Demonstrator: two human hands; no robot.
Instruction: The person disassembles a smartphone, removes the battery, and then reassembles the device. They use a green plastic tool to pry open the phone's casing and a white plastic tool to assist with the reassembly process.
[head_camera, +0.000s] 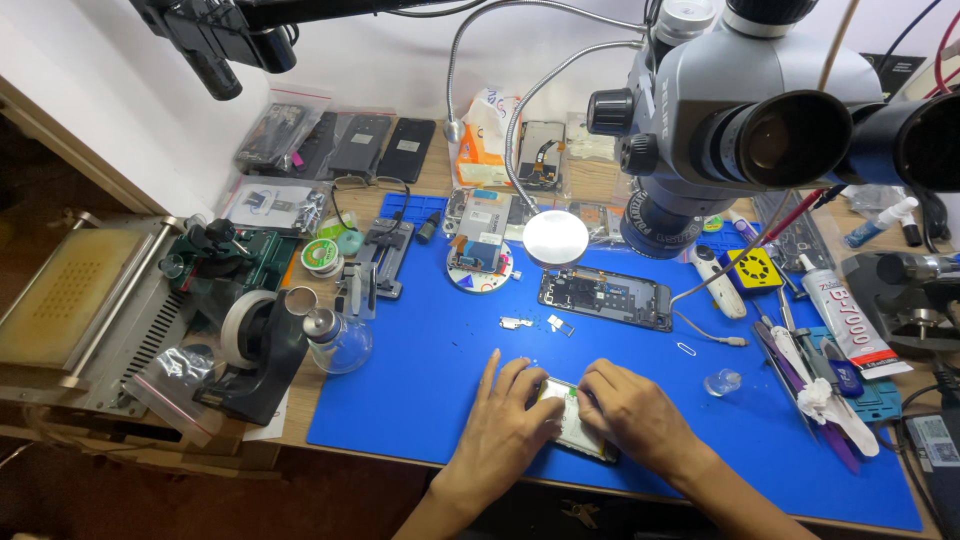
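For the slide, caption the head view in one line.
Both hands, left hand and right hand, press a small phone part on a blue mat below a microscope.

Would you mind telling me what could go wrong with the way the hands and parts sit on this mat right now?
Both hands, left hand and right hand, press a phone part near the mat edge; it might slip off. Tiny loose metal parts lie just beyond the fingers; a sweep could scatter them. The open phone is exposed to knocks.

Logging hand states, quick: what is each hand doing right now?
Left hand: fingers pressed on the small phone part, steadying it.
Right hand: fingers curled onto the same part.
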